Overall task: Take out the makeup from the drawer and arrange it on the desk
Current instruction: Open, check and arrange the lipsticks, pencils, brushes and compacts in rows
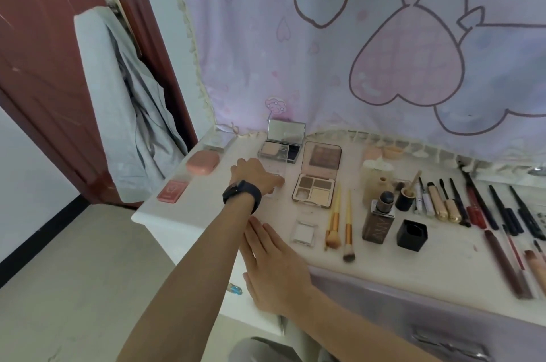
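Far left, a grey garment [127, 113] hangs on the brown door [44, 66]. The white desk [183, 213] begins just right of it.

On the desk's left end lie a red square compact [172, 190] near the edge and a pink rounded case [203, 162] farther back.

My left hand [252, 174], a black watch [242, 195] on its wrist, reaches over the desk right of the pink case. Its fingers bend down onto a clear-lidded case [276, 172] lying flat there. I cannot tell whether they pinch the case or only touch it.

My right hand [271, 267] lies nearer, at the desk's front edge below the left forearm. It is flat, the fingers straight and together, and it holds nothing.

Beyond the left hand an open mirrored compact [283, 142] stands at the back. Just right of it is an open eyeshadow palette [319, 172].

A small white pan [305, 232] lies near and right of the right hand's fingertips, apart from them. Next come two gold-handled brushes [339, 222], side by side.

Right of these stand a dark foundation bottle [379, 219], a black cube cap [412, 235] and a small black pot [405, 198]. A row of tubes and pencils [487, 211] fills the right end, well apart from both hands.

Below the desk edge on the right is the lavender drawer front [413, 302].
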{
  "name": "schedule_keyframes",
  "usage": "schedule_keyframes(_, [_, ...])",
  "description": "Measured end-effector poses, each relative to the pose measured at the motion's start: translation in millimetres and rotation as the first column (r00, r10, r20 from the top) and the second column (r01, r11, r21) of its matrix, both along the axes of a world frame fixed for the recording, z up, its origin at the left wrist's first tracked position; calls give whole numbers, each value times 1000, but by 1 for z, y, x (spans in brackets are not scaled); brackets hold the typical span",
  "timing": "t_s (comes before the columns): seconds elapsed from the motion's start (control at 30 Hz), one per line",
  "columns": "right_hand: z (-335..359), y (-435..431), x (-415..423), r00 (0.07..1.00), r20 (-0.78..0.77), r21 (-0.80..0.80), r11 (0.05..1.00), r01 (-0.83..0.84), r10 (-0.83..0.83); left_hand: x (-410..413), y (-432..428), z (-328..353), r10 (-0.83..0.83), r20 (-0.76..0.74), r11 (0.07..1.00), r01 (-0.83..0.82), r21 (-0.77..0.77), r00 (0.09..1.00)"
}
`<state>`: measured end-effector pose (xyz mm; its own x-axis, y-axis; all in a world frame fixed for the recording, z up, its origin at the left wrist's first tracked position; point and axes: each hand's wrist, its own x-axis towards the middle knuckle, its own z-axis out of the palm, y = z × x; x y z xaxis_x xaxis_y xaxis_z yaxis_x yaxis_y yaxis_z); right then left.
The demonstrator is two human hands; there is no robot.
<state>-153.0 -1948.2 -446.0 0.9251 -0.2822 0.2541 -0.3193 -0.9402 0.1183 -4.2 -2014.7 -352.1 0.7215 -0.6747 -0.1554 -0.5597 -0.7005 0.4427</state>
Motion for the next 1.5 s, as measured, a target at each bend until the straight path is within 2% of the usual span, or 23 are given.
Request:
schedule_keyframes(0.2, [-1, 0, 1, 1000, -7, -5, 1000, 8, -8, 3, -5, -8, -16, -11, 1000, 16, 17, 1000])
schedule_keyframes(0.6, [1, 3, 1, 999, -19, 10, 999, 33, -33, 17, 9, -10, -45, -93, 995, 36, -94, 995])
schedule_keyframes(0.7, [2, 4, 1, 999, -12, 27, 999, 30, -30, 29, 22, -9, -33, -33, 990, 28, -138, 999])
schedule_keyframes(0.77, [2, 3, 1, 1000, -6, 37, 999, 24, -24, 41, 38, -6, 13, 69, 985, -1, -170, 998])
schedule_keyframes(0.87, [2, 4, 2, 1000, 1, 37, 999, 23, -24, 64, 69, -8, 145, 234, 985, -117, -130, 961])
schedule_keyframes(0.93, [1, 4, 2, 1000, 4, 29, 999, 21, -21, 77, 93, -12, 232, 273, 971, -208, -115, 934])
schedule_keyframes(1.03, [1, 3, 1, 1000, 7, 14, 1000, 17, -17, 92, 121, -19, 274, 230, 962, -265, -72, 934])
schedule_keyframes(1.13, [0, 2, 2, 1000, 23, 20, 1000, 6, -6, 103, 141, -29, 238, 189, 971, -236, -33, 953])
schedule_keyframes(1.23, [-2, 3, 2, 999, 45, 17, 1000, 6, -7, 104, 148, -40, 250, 165, 968, -244, -58, 954])
schedule_keyframes(1.5, [-5, 2, 2, 991, 132, -4, 1000, -19, 19, 80, 161, -30, 278, 23, 911, -256, -325, 960])
